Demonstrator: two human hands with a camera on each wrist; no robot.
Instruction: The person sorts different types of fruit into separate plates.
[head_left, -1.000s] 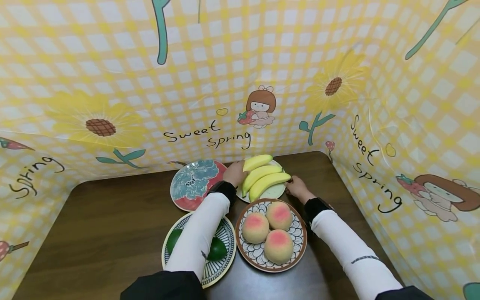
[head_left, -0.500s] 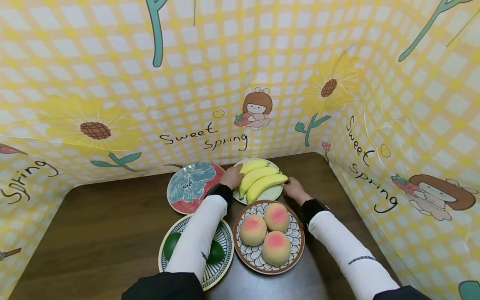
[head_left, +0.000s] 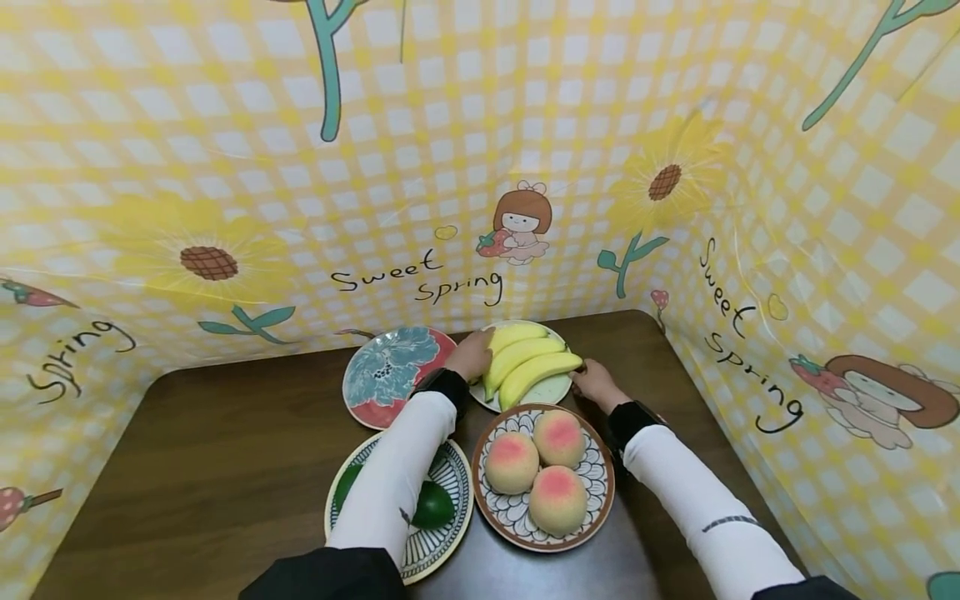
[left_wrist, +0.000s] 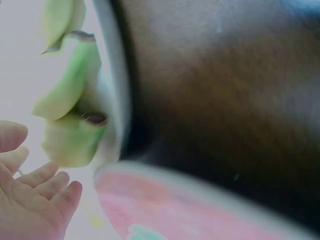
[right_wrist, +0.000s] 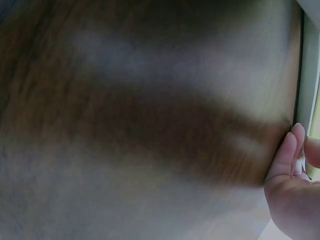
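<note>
Several yellow bananas (head_left: 525, 358) lie side by side on a pale round plate (head_left: 551, 390) at the back of the table. My left hand (head_left: 470, 356) is at the plate's left side, close to the banana ends. In the left wrist view its fingers (left_wrist: 37, 177) are spread and loosely extended beside a banana (left_wrist: 75, 142). At the right rim, my right hand (head_left: 596, 383) pinches the pale plate between thumb and fingers. The right wrist view shows that rim (right_wrist: 307, 75) at the frame's edge, partly cut off.
A red plate with a blue flower (head_left: 390, 375) stands left of the bananas. In front, a brown-rimmed plate (head_left: 487, 512) bears peaches (head_left: 558, 500). A striped plate (head_left: 442, 546) with green fruit (head_left: 432, 506) lies partly under my left forearm. Yellow checked cloth (head_left: 420, 183) surrounds the table.
The head view has shifted slightly. Both hands, the bananas and the plates keep their places relative to one another.
</note>
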